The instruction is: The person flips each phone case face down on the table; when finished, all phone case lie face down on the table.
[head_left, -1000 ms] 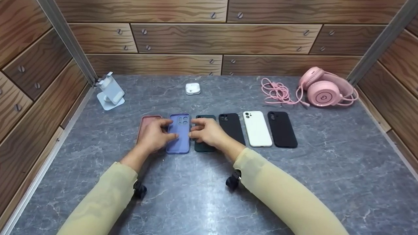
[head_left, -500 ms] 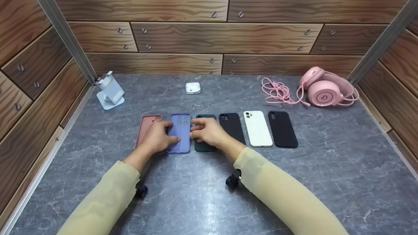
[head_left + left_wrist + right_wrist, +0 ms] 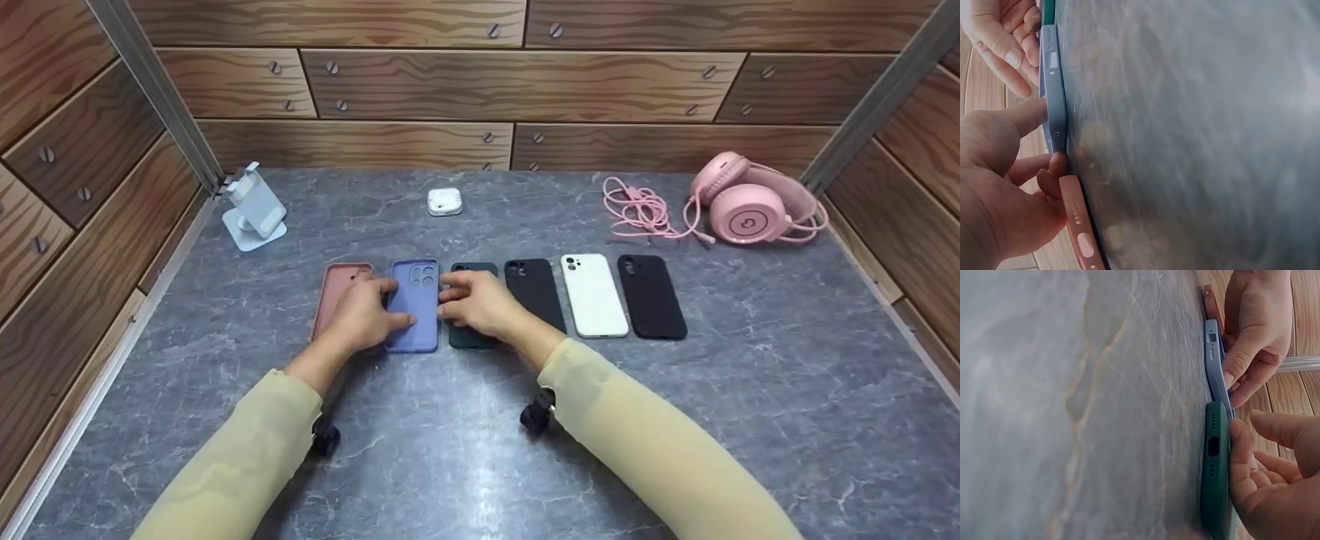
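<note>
As the left grip lies spread, thumb on the smooth lavender phone case, right grip loosely spread over the dark-green case, both rounded rectangles, flat on marbled grey counter

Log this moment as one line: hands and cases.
left hand: thumb on purple case | right hand: over green case, near purple case's right edge | pink case: left of purple case, partly hidden

Bright light fills the head view, with white glare on the worktop toward the middle of its near edge and soft shadow beside the left sleeve. Both wrist views look hazier, the left one blurring the worktop most.
</note>
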Available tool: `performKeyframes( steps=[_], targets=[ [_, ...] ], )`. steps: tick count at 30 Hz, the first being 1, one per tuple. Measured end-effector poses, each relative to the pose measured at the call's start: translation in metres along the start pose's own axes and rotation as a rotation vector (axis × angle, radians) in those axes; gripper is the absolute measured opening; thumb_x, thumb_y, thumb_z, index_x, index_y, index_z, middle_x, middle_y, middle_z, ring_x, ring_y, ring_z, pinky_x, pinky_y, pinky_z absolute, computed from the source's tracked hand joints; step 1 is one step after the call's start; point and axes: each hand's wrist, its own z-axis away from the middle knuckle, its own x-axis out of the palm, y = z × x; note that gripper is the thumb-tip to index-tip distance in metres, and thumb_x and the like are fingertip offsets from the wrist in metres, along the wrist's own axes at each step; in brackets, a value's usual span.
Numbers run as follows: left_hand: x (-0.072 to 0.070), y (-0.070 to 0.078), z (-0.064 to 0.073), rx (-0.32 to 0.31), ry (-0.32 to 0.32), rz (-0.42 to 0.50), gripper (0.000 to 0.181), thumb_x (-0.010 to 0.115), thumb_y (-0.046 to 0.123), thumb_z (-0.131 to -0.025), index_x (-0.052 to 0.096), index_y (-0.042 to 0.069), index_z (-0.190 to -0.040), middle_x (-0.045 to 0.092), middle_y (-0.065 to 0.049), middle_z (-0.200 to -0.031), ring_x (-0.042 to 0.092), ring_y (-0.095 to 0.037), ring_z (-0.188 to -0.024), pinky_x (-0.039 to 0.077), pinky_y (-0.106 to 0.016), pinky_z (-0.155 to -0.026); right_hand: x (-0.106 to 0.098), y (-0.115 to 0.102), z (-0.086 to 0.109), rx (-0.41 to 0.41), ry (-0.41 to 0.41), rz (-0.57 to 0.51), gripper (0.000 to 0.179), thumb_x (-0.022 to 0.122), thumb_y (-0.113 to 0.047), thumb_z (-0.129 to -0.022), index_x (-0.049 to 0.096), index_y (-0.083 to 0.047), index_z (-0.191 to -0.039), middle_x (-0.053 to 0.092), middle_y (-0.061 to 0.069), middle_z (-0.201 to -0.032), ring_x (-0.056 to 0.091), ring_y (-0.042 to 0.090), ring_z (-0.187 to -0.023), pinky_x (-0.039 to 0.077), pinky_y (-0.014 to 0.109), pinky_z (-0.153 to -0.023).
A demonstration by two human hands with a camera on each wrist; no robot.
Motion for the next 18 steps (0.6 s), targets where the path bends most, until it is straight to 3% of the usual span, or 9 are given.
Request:
performKeyframes(
  steps=[18],
  targets=[
    [0.0003, 0.001, 0.0022, -0.008, -0.01, 0.007, 0.066, 0.086, 0.019, -0.091, 0.059, -0.008, -0.145, 0.049, -0.03, -0.149, 0.049, -0.043, -0.14, 0.039, -0.049, -0.119, 0.0011, 0.0026, 0.0006, -0.021, 0.019, -0.075, 0.058, 0.074, -0.002, -0.095, 0.056, 0.003, -0.15, 0.072, 0.021, -0.13, 0.071, 0.017, -0.098, 0.058, 0.029, -0.076]
  ],
)
